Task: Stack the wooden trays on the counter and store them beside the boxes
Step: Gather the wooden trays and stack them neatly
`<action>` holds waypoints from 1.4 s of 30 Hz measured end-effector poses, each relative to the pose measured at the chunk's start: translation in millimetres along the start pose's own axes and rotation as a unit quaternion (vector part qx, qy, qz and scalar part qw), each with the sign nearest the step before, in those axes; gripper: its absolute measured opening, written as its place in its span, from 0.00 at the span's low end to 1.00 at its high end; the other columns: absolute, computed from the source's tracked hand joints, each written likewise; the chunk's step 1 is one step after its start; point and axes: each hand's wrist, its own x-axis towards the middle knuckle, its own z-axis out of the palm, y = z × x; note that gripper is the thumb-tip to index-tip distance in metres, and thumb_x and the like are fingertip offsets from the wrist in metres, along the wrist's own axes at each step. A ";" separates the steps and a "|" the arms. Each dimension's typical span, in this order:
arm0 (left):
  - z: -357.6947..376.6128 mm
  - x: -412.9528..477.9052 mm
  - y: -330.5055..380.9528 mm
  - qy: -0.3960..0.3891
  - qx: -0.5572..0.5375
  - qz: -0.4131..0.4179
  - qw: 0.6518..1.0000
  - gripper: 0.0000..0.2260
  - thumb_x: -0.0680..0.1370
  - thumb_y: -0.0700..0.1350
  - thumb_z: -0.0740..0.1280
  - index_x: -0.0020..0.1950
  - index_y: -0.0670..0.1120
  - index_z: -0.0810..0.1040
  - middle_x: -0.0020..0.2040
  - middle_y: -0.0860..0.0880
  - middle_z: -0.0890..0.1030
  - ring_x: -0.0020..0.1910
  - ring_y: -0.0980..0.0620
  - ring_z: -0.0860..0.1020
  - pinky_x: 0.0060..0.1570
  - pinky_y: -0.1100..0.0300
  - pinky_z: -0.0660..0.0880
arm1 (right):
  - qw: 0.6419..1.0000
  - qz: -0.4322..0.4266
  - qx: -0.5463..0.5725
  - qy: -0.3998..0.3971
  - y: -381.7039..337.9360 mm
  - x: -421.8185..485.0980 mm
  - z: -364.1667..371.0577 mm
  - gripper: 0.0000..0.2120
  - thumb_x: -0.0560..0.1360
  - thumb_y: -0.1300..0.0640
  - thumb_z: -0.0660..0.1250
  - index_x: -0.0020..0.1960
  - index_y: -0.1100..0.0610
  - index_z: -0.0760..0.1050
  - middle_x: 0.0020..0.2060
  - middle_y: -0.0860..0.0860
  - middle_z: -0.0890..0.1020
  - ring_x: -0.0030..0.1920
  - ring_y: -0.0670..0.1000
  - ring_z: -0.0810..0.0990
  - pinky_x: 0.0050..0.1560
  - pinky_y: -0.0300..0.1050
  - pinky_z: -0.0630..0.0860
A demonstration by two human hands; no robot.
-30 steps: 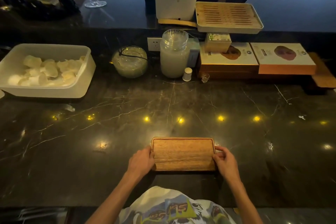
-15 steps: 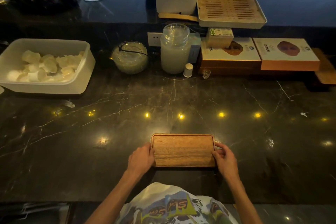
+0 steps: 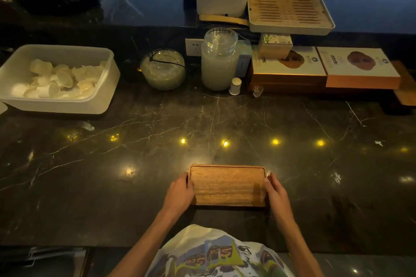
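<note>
There is only one camera, and it sits on the person's head. It looks forward and down over the dark tabletop point(image 3: 225, 123). The view is very wide, so straight edges bend near the sides. Closest to the camera, at the bottom, are the person's shirt point(image 3: 216, 256) and both arms. The left hand point(image 3: 179, 194) and right hand point(image 3: 276, 195) are low in the middle, at the ends of a tray point(image 3: 227, 184). Farther off, near the top, the boxes point(image 3: 324, 67) stand at the right along the back, and a white tub point(image 3: 105, 87) is at the left. A higher ledge point(image 3: 157, 7) runs across the very top.
</note>
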 end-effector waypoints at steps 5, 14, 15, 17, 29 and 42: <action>8.6 -6.6 11.5 -0.039 -0.186 -0.038 0.981 0.13 0.82 0.45 0.58 0.66 0.56 0.69 0.54 0.55 0.79 0.50 0.59 0.79 0.39 0.70 0.72 | 0.999 0.014 0.027 -0.025 1.8 -2.4 6.1 0.28 0.80 0.43 0.58 0.78 0.47 0.55 0.74 0.52 0.66 0.71 0.55 0.67 0.71 0.57 0.65; 6.0 -6.7 11.4 -0.050 -0.251 -0.057 0.965 0.13 0.81 0.46 0.60 0.64 0.59 0.71 0.54 0.54 0.81 0.51 0.58 0.81 0.39 0.69 0.75 | 0.998 0.017 0.049 -0.045 0.8 2.6 0.9 0.24 0.80 0.46 0.59 0.75 0.46 0.61 0.66 0.51 0.76 0.60 0.49 0.77 0.59 0.48 0.74; 5.9 -6.5 10.7 -0.052 -0.255 -0.059 0.964 0.13 0.81 0.46 0.59 0.63 0.59 0.72 0.54 0.54 0.81 0.51 0.58 0.81 0.41 0.68 0.75 | 0.998 0.018 0.046 -0.045 0.6 2.5 0.9 0.24 0.80 0.46 0.59 0.75 0.46 0.61 0.66 0.51 0.76 0.59 0.49 0.77 0.58 0.48 0.74; 4.9 -6.4 9.6 -0.054 -0.266 -0.061 0.961 0.11 0.82 0.47 0.58 0.61 0.60 0.74 0.54 0.54 0.82 0.52 0.57 0.81 0.43 0.66 0.76 | 0.998 0.020 0.029 -0.048 0.8 2.9 0.7 0.25 0.80 0.45 0.58 0.76 0.47 0.61 0.68 0.51 0.74 0.64 0.52 0.75 0.65 0.54 0.71; -20.1 9.1 4.0 -0.056 -0.251 -0.131 0.957 0.20 0.81 0.46 0.63 0.71 0.44 0.67 0.54 0.50 0.78 0.50 0.54 0.78 0.46 0.59 0.77 | 0.999 0.027 -0.003 -0.048 -8.7 16.4 -20.9 0.10 0.79 0.49 0.64 0.58 0.43 0.79 0.50 0.50 0.84 0.48 0.47 0.83 0.45 0.42 0.77; -21.4 29.9 21.4 -0.148 -0.170 -0.193 0.955 0.22 0.73 0.37 0.72 0.62 0.46 0.66 0.54 0.49 0.74 0.51 0.51 0.74 0.46 0.57 0.75 | 0.984 0.075 -0.133 -0.096 -34.5 43.9 -19.1 0.29 0.70 0.60 0.75 0.68 0.58 0.69 0.53 0.51 0.79 0.51 0.51 0.78 0.43 0.40 0.76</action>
